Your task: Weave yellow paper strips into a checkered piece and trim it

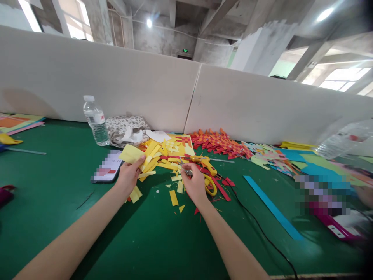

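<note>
While the left hand pinches a piece of pale yellow paper, I watch through the head view, the only one feeding me. That left hand (129, 177) has thumb and fingers narrowed on the yellow paper piece (131, 154), which is held up just above the green table (163, 249), near the phone (110, 165). In front of me, my right hand (194, 181) has its fingers closed about the metal part of the scissors (211, 186), whose yellow loop shows beside the hand (the exact grip is partly hidden from me). Just beyond it lies a yellow glue gun (205, 161), with a black cord (252, 216) running toward the near edge.

Between and around the hands I have yellow strips (151, 151) in a loose heap, with small offcuts scattered nearer to me. Past the glue gun, against the white partition (145, 85), sits a pile of red and orange woven paper shapes (218, 142). Left of the heap, a patterned cloth bag (125, 126) rests beside a water bottle (97, 122), which stands upright. To the right, a long blue strip (272, 208) lies flat, well apart from both hands; at the far right edge, a co-worker's hand (365, 196) shows, blurred.
</note>
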Demonstrator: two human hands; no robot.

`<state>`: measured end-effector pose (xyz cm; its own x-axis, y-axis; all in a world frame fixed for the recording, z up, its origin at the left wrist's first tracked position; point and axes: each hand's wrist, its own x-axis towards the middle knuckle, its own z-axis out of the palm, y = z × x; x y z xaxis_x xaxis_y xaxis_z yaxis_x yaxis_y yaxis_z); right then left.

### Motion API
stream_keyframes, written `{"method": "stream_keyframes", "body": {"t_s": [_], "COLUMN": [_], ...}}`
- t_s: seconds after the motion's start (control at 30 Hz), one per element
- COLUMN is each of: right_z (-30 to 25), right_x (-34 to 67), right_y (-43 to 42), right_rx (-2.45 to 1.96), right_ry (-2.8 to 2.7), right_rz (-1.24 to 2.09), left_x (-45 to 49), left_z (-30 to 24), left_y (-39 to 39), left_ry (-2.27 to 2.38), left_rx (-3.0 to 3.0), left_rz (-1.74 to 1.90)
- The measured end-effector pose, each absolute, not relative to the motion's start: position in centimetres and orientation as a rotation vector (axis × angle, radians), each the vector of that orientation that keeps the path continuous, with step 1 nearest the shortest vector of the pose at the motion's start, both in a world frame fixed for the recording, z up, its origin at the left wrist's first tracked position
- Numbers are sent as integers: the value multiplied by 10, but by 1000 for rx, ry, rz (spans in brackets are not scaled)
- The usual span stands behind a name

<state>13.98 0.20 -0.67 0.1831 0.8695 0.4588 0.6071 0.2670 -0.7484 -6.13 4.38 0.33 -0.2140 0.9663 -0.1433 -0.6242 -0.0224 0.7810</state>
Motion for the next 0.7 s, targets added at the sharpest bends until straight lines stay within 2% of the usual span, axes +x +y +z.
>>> {"method": "stream_keyframes", "body": {"t_s": [0.17,0.37,0.57,0.7], "right_z": [-13,-21,-16,-11], "right_x": [137,136,135,140], "right_y": [3,6,6,7], "right_rx": [-1545,-1624,-1484,-1374], "right_ry": [-2123,-2324,-2078,-1607], "right_rz": [5,-70,-61,169], "left_x": [-59,-55,-54,-54], "left_z": [-4,0,-3,-9], "left_y": [45,40,39,40], "left_ry": [918,971,1030,1067], "left_rx": [504,547,610,719], "left_rz": [1600,1570,1506,1415]}}
